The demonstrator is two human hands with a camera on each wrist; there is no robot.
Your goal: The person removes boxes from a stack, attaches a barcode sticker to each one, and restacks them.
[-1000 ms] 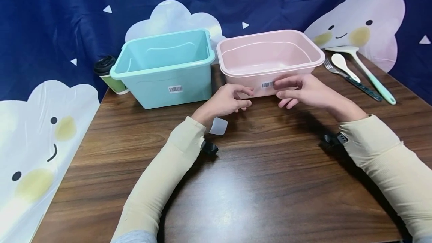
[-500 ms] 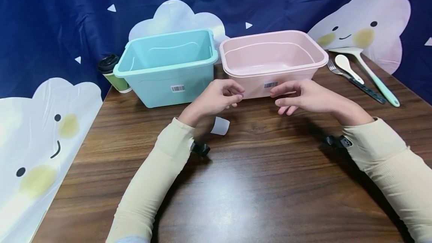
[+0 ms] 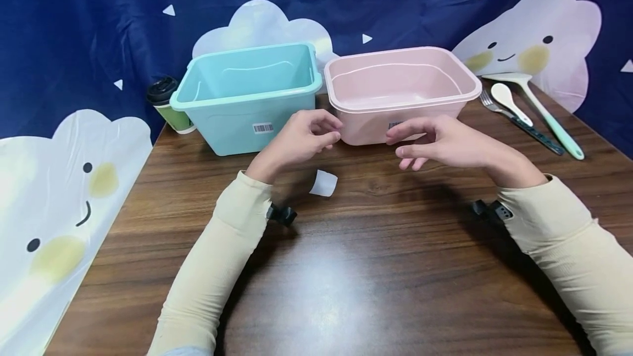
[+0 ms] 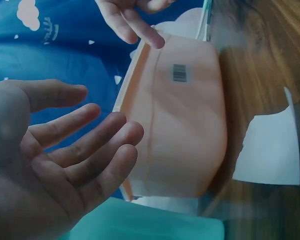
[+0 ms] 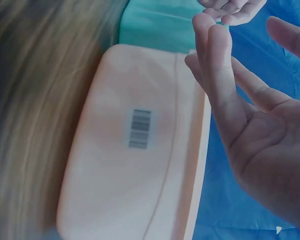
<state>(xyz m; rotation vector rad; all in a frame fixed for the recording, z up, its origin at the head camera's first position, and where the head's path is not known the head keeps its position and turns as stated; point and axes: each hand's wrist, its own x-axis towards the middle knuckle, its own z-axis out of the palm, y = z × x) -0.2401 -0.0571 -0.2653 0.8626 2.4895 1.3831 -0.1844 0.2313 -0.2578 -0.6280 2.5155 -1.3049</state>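
My left hand (image 3: 301, 139) hovers over the table in front of the gap between two plastic tubs, its fingers loosely bent around nothing. In the left wrist view its palm and spread fingers show bare. My right hand (image 3: 442, 142) hangs before the pink tub (image 3: 400, 102), overlapping part of its barcode label, and holds nothing. The right wrist view shows those fingers (image 5: 220, 65) relaxed, apart from the tub wall. The turquoise tub (image 3: 237, 125) stands left of the pink one, also with a barcode label. A small torn piece of white paper (image 3: 324, 183) lies on the table between the hands.
At the back left a green paper cup (image 3: 175, 117) with a black lid stands beside the turquoise tub. Right of the pink tub lie a fork (image 3: 526, 128), a white spoon (image 3: 511, 104) and a turner (image 3: 554, 120) with a mint handle. A blue curtain (image 3: 395, 4) hangs behind the table (image 3: 376, 268).
My left hand has drawn away to the left from the pink tub, uncovering the white paper. My right hand has shifted slightly down. Neither hand has taken hold of anything.
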